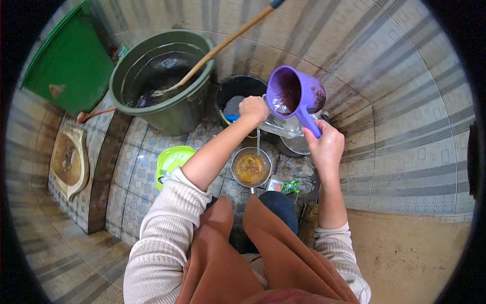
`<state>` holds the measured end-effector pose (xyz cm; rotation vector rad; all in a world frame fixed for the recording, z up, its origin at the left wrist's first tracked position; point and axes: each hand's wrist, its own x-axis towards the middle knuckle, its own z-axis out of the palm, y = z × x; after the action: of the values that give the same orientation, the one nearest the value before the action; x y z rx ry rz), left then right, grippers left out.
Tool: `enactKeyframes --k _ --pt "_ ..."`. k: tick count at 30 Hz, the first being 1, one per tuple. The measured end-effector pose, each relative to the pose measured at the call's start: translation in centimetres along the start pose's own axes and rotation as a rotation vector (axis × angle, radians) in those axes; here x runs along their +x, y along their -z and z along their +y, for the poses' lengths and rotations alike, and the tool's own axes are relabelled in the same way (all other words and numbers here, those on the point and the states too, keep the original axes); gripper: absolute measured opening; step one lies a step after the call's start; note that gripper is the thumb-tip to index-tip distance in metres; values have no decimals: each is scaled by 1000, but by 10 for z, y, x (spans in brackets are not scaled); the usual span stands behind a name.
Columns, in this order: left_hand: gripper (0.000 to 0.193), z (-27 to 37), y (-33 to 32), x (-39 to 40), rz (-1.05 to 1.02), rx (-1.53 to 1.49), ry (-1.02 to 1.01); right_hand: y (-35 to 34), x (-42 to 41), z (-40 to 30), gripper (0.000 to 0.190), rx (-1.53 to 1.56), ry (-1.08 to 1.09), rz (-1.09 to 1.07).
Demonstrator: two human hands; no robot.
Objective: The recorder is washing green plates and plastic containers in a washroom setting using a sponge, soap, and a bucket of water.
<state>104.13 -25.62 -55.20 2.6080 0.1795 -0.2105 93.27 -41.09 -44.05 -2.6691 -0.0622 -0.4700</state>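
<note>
My left hand (254,108) is closed on the end of a clear container (283,125), tilted in front of me. From it a thin stream of water falls into a small metal saucepan (251,167) on the tiled floor, which holds yellowish-brown liquid. By its handle, my right hand (327,142) grips a purple plastic water dipper (294,91), its wet mouth tipped towards the left. Part of the clear container is hidden behind the dipper. Near the pan's right side lie a small tray (275,183) and a green packet (291,187).
A large green tub (163,106) of water stands at the back left, with a long wooden handle (228,41) leaning in it. Behind my left hand is a black bucket (241,81). A lime-green plastic basin (174,155), a metal pot (298,146) and a squat toilet (84,163) are around.
</note>
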Motion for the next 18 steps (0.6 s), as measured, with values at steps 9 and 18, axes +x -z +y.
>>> enactKeyframes --k 9,18 --pt "39 56 11 30 -16 88 -35 21 9 70 24 92 -206 130" --pt "24 100 -3 40 0 92 -6 30 21 71 24 50 -212 208"
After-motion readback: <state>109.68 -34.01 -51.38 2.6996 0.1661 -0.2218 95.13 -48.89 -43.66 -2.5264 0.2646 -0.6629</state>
